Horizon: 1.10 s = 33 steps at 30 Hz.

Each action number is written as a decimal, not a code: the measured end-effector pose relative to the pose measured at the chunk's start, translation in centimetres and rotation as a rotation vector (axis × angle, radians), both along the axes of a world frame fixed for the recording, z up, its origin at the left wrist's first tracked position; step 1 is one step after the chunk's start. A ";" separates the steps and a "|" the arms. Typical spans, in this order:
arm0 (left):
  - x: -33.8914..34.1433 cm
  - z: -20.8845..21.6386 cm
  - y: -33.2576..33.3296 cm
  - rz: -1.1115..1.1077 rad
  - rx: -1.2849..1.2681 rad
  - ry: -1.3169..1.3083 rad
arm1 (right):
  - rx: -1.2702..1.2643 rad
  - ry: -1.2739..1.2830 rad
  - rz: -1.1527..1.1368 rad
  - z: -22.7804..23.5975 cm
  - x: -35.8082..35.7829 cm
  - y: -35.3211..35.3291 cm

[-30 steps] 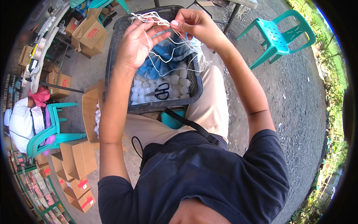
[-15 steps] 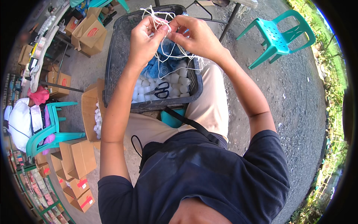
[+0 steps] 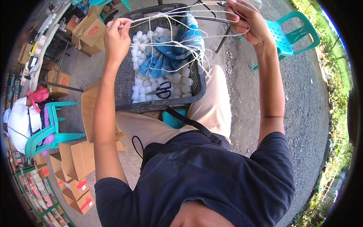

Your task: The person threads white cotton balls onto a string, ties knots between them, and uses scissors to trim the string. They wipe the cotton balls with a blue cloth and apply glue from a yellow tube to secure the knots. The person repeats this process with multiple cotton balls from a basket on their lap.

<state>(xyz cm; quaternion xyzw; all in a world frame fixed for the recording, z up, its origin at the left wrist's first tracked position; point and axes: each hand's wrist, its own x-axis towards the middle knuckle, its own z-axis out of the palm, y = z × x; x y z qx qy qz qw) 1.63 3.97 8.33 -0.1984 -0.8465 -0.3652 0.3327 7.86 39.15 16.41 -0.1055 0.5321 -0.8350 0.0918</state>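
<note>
Since half a second ago, the hands have moved well apart: the left hand (image 3: 116,41) has shifted toward the upper left of the frame and the right hand (image 3: 249,22) to the top right, drawing out the white string (image 3: 155,16) that was bunched between them. The left hand pinches strands between thumb and fingertips; the right holds them with its fingers curled, one strand looping around beside them. The string spans the upper middle of the frame in several lines, with a tangle hanging at the right side of the black crate (image 3: 151,106).

Inside the crate, the blue cloth (image 3: 153,67) lies over white cylindrical pieces (image 3: 141,90), more of which now show at its upper left. Dark-handled scissors (image 3: 162,91) rest on the pieces, below the cloth in the frame. A green chair (image 3: 278,36) stands at the upper right, partly behind the right forearm.
</note>
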 end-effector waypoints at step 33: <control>-9.1 7.2 -9.5 0.277 -0.391 0.325 | 1.647 -0.889 -1.363 -20.8 21.3 42.4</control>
